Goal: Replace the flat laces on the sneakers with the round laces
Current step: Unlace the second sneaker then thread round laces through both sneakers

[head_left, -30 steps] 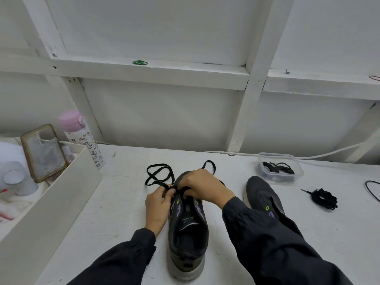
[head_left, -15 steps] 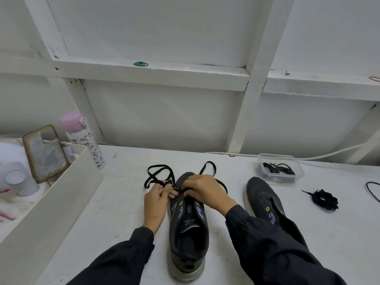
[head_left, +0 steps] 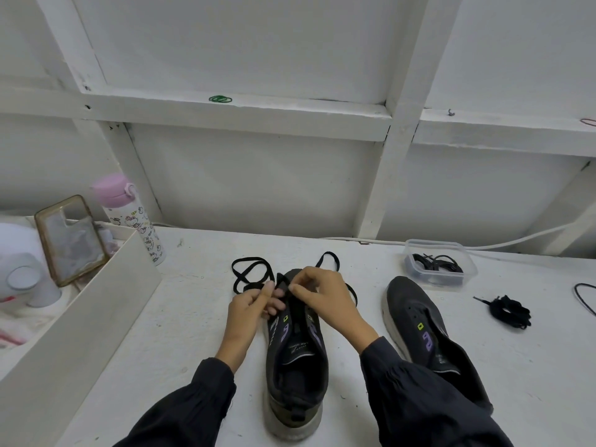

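Sneaker [head_left: 295, 359] stands mid-bench [head_left: 193, 317], toe away from us, its lace [head_left: 250, 269] looped loose on the bench beyond the toe. We find the left grip [head_left: 248, 308] pinching the lace beside the sneaker's left front, as half a second ago. The right grip [head_left: 325, 298] pinches lace over the toe end; its fingers have lifted slightly since then. The second sneaker [head_left: 416, 317] lies to the right, unmoved, near a tub [head_left: 440, 264] of laces.

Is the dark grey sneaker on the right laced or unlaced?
Unlaced: the right dark grey sneaker shows bare eyelets with no lace threaded through.
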A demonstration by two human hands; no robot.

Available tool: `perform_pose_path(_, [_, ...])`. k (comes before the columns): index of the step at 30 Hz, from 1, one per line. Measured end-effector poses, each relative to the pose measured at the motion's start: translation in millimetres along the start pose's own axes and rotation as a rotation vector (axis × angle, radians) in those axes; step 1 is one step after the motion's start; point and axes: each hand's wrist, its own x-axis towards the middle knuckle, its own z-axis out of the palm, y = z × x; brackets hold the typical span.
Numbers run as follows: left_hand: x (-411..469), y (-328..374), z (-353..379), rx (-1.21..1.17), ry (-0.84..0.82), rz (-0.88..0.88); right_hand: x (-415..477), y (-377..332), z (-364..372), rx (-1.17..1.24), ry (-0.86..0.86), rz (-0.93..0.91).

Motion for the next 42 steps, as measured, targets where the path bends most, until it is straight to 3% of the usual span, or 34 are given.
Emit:
perform_pose_path(2, [-5,5,-3,0.039,0.008,-0.008,-1,-3,-8,0.026,0.088,0.009])
perform_pose_path(4, [-10,10,-6,0.032,0.128,0.076,-1,-6,-18,0.011,0.123,-0.007])
perform_pose_path(6, [-12,18,-7,-0.032,0.219,0.213,-1,-9,-27,-0.031,0.045,-0.082])
perform_pose_path(7, [-11,24,-8,-0.05,0.18,0.262,-1,-12,-29,-0.062,-0.01,-0.137])
perform_pose_path(11, [-11,46,-4,0.035,-0.309,0.242,-1,-31,-32,-0.108,-0.054,-0.336])
perform_pose_path(14, [-18,60,0,0.061,-0.528,0.152,4,-47,-36,-0.019,0.048,-0.369])
perform_pose_path(16, [-22,67,0,0.106,-0.682,0.091,8,-54,-43,0.075,0.101,-0.354])
perform_pose_path(20, [-35,79,6,0.084,-1.2,-0.038,11,-57,-48,0.274,0.211,-0.239])
perform_pose_path(23, [-43,87,14,-0.022,-1.417,-0.013,5,-44,-39,0.171,0.167,-0.139])
perform_pose_path(25, [-45,94,18,-0.152,-1.33,0.021,-5,-37,-35,0.121,0.015,-0.067])
perform_pose_path(27, [-41,100,18,-0.299,-1.104,0.044,-20,-35,-35,0.206,-0.128,0.039])
perform_pose_path(30, [-29,107,13,-0.37,-0.823,0.149,-39,-37,-41,0.156,-0.254,-0.037])
perform_pose_path(34, [-20,103,12,-0.328,-0.674,0.145,-56,-61,-57,0.225,-0.452,-0.085])
perform_pose_path(39, [-38,98,19,-0.267,-0.703,-0.078,-44,-92,-79,0.232,-0.309,-0.17])
perform_pose_path(42, [-45,101,23,-0.282,-0.785,-0.144,-34,-95,-82,-0.107,-0.172,-0.286])
